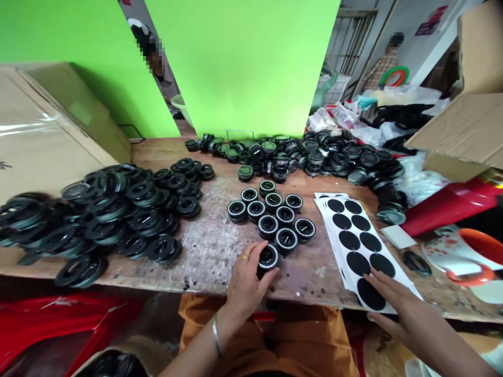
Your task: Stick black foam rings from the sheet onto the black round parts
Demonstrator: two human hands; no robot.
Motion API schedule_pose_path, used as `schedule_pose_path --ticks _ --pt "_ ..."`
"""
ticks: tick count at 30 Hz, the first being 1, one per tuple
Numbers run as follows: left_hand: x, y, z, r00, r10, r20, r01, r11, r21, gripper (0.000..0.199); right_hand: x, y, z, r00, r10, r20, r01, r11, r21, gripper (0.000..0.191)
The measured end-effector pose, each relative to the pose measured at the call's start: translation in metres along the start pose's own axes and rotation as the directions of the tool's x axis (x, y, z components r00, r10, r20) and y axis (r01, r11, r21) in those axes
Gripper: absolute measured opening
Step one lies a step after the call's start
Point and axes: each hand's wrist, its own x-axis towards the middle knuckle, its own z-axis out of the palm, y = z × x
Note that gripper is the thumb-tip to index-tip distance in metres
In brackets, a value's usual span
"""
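Gripping one round black part [269, 257], left hand [247, 277], fingers curled around its sides, at bench [220, 246] front. Right hand [396, 303], fingers extended, on sticker sheets [353, 241]. Bag [137, 351], lower left: black parts [116, 365] inside.

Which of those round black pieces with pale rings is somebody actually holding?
The frontmost piece, held between the fingers of the left hand; no hand touches the other pale-ringed pieces.

Place: small workshop, we think.
Worktable [220, 251]: scuffed, stained wood.
Black round parts [106, 204]: heaped in piles.
Sticker sheets [371, 246]: stacked.
Cardboard boxes [51, 141]: bulky.
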Motion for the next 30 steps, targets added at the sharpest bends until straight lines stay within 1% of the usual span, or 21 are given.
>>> schedule_pose_path --ticks 3,5,7,10,12,14,16,18,20,22,24,26,30 --pt "-0.001 0.001 -0.002 1.000 0.012 -0.017 -0.013 0.998 -0.061 0.060 0.012 -0.008 -0.011 0.999 -0.042 -0.001 0.042 0.999 0.029 0.056" --pt "0.001 -0.001 -0.007 0.997 0.000 -0.071 -0.009 0.991 -0.135 0.059 0.024 -0.021 -0.018 0.995 -0.081 -0.051 0.085 0.993 0.087 0.052" --pt "0.007 -0.005 -0.016 0.987 -0.041 -0.156 0.011 0.982 -0.190 0.052 0.038 -0.040 -0.023 0.986 -0.102 -0.133 0.121 0.982 0.147 0.047" --pt "0.020 -0.012 -0.035 0.957 -0.104 -0.272 0.053 0.981 -0.187 0.038 0.055 -0.071 -0.024 0.963 -0.126 -0.237 0.183 0.955 0.233 0.043" --pt "0.025 -0.014 -0.046 0.937 -0.137 -0.323 0.083 0.981 -0.177 0.031 0.061 -0.092 -0.023 0.947 -0.142 -0.289 0.231 0.925 0.302 0.040" --pt "0.024 -0.013 -0.053 0.925 -0.160 -0.344 0.103 0.979 -0.179 0.027 0.064 -0.112 -0.022 0.927 -0.134 -0.349 0.269 0.887 0.374 0.036" --pt "0.017 -0.012 -0.051 0.932 -0.159 -0.327 0.106 0.979 -0.175 0.024 0.064 -0.134 -0.022 0.902 -0.121 -0.414 0.314 0.842 0.439 0.029" --pt "0.008 -0.011 -0.044 0.948 -0.136 -0.286 0.093 0.983 -0.159 0.021 0.063 -0.154 -0.024 0.883 -0.134 -0.451 0.374 0.781 0.501 0.020" --pt "0.001 -0.011 -0.034 0.957 -0.108 -0.268 0.074 0.988 -0.136 0.019 0.062 -0.172 -0.026 0.877 -0.169 -0.450 0.423 0.717 0.555 0.013" --pt "-0.003 -0.012 -0.025 0.958 -0.077 -0.275 0.049 0.993 -0.108 0.018 0.060 -0.186 -0.026 0.876 -0.198 -0.439 0.450 0.665 0.596 0.013" --pt "-0.004 -0.012 -0.021 0.959 -0.044 -0.280 0.024 0.997 -0.074 0.017 0.057 -0.196 -0.022 0.872 -0.207 -0.443 0.465 0.631 0.621 0.016" --pt "-0.005 -0.012 -0.019 0.963 -0.018 -0.269 0.006 0.999 -0.048 0.017 0.053 -0.203 -0.013 0.873 -0.226 -0.431 0.473 0.606 0.639 0.017" --pt "-0.006 -0.012 -0.019 0.964 -0.003 -0.268 -0.006 0.999 -0.035 0.017 0.043 -0.210 0.006 0.860 -0.244 -0.448 0.501 0.573 0.649 0.016"
